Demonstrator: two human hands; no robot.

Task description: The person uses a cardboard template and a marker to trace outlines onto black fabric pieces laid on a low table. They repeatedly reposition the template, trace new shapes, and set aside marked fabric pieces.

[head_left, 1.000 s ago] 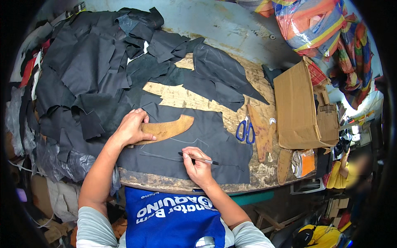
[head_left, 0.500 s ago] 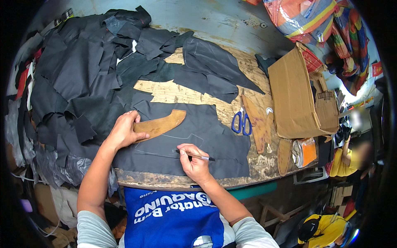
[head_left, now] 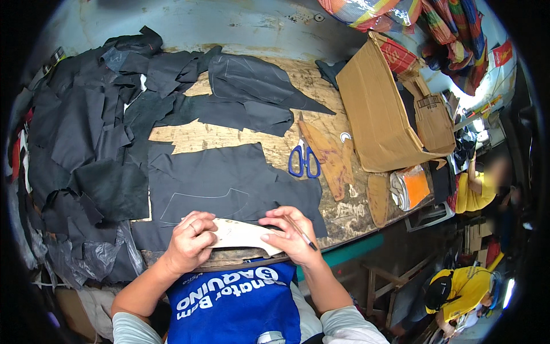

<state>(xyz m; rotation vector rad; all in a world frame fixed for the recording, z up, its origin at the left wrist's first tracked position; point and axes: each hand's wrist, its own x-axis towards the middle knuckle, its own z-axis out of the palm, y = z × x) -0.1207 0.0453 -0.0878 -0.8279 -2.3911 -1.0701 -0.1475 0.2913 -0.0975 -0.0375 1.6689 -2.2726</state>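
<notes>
Grasping a near, pale template (head_left: pixel 238 234) are our left hand (head_left: pixel 193 239) and our right hand (head_left: pixel 293 236), which also clasps a pen (head_left: pixel 303 236).

White lettering (head_left: pixel 232 295), large and small, stands upside down on the blue garment (head_left: pixel 246 322), near; a dark printed mark (head_left: pixel 428 102) on the cardboard box (head_left: pixel 369 109), right; pale lettering (head_left: pixel 402 57) on the red panel (head_left: pixel 392 50) at its far end; and faint marks (head_left: pixel 229 222), too small to read, on the pale curved template (head_left: pixel 243 235), near.
</notes>
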